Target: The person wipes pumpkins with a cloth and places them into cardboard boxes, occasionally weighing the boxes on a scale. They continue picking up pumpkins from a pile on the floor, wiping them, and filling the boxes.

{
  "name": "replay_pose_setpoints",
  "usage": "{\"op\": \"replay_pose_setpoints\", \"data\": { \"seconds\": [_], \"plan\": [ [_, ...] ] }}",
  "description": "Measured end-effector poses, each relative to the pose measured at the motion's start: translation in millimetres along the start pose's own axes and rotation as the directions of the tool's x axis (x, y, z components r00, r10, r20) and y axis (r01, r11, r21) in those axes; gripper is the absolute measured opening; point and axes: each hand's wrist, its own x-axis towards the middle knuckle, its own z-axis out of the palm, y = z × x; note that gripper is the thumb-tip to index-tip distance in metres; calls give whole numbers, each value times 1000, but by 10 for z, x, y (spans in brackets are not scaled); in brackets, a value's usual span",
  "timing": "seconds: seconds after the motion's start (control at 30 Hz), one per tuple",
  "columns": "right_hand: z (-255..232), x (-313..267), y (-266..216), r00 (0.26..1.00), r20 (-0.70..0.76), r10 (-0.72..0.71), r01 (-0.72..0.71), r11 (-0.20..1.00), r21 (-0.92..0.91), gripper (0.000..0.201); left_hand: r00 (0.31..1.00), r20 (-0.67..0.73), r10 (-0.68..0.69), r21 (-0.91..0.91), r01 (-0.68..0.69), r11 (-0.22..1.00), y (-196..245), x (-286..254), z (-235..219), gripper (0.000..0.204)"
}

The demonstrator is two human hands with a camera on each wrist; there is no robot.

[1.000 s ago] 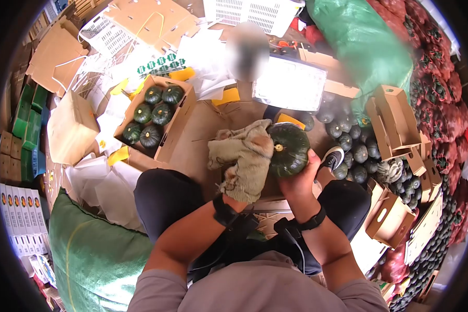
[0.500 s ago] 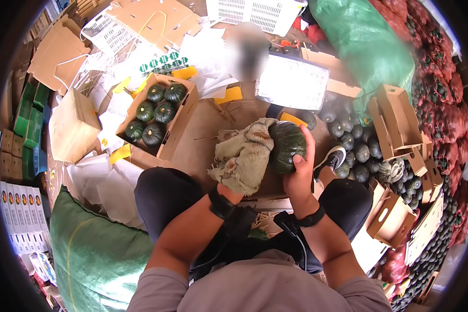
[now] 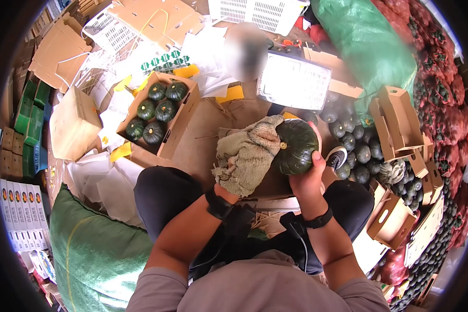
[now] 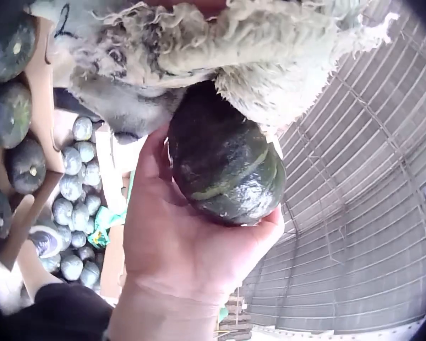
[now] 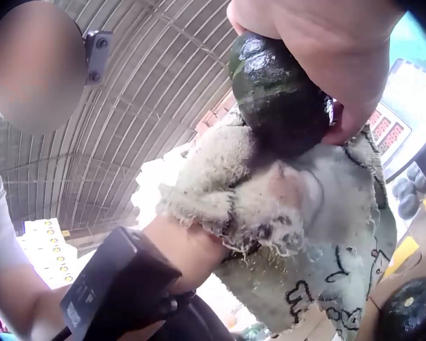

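A green sack (image 3: 96, 244) bulges beside the person's left knee (image 3: 166, 190), and loose squashes (image 3: 361, 152) heap on the floor past the right shoe (image 3: 338, 157). Ahead of the left knee stands an open box (image 3: 181, 124) holding 6 squashes in 2 rows of 3, a layout that likely stops them rolling. A scale (image 3: 295, 78) stands farther ahead; in the right wrist view its red digits (image 5: 389, 135) are too blurred to read.

A rag (image 3: 249, 156) covers most of the left hand (image 3: 226, 193), presumably so that cloth rather than skin meets the rind; the fingers are hidden, so how they lie cannot be told. The right hand (image 3: 304, 183) is bare and grips the squash (image 3: 299, 148), thumb on the upper side and palm cupped round it, which would carry the weight and leave the opposite face to the cloth. The squash is held up ahead of the lap, between the hands, touching the rag. Its stem (image 3: 283, 145) faces the rag, probably because the grip is on the other side.
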Motion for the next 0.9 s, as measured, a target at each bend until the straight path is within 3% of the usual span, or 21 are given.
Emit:
{"op": "replay_pose_setpoints", "data": {
  "seconds": [0.13, 0.23, 0.3, 0.37, 0.47, 0.53, 0.57, 0.63, 0.7, 0.77, 0.8, 0.83, 0.9],
  "plan": [
    [8, 10, 0, 1000, 10, -7, 7, 1000, 1, 84, 985, 33, 168, 379, -168, 910, 207, 78, -83, 37],
    [-35, 30, -33, 999, 46, -15, 17, 999, -46, 82, 969, 185, 162, 412, -227, 882, 327, 151, -193, 41],
    [-33, 31, -37, 999, 33, -12, 13, 999, -43, 80, 992, 125, -16, 270, -19, 963, 298, 125, -137, 40],
    [5, 34, -20, 1000, -19, -1, 1, 1000, 15, 78, 992, 120, -34, 268, 0, 963, 130, 74, -102, 39],
    [-18, 58, 32, 995, -77, 68, -58, 990, 128, 72, 987, 91, 136, 362, -160, 918, -109, 48, -89, 36],
    [-84, 72, 14, 979, -30, 201, -179, 922, 342, 68, 983, -61, 175, 268, -153, 951, 146, 151, -70, 33],
    [-107, 80, -1, 966, 4, 259, -234, 866, 442, 67, 992, -124, -34, -353, -12, 936, 126, 149, -6, 35],
    [-82, 81, -9, 960, 14, 279, -255, 855, 451, 66, 982, -176, 74, -50, -84, 995, 146, 60, -22, 35],
    [-20, 61, 34, 963, 58, 264, -259, 842, 472, 59, 987, -132, 93, 311, -48, 949, 192, -25, -3, 37],
    [152, 11, 242, 983, -83, 162, -151, 981, 125, 54, 999, -45, -25, 677, 48, 734, 217, -112, 145, 42],
    [194, -20, 323, 986, -135, 93, -102, 993, -64, 52, 997, -63, 35, 436, -4, 900, 0, -172, 200, 42],
    [187, -61, 360, 977, -128, 171, -156, 981, 117, 52, 992, -82, 94, 163, -80, 983, -217, -233, 256, 43],
    [229, -186, 365, 961, -103, 257, -233, 951, 202, 56, 969, 43, 242, 464, -234, 854, 20, 20, -27, 36]
  ]
}}
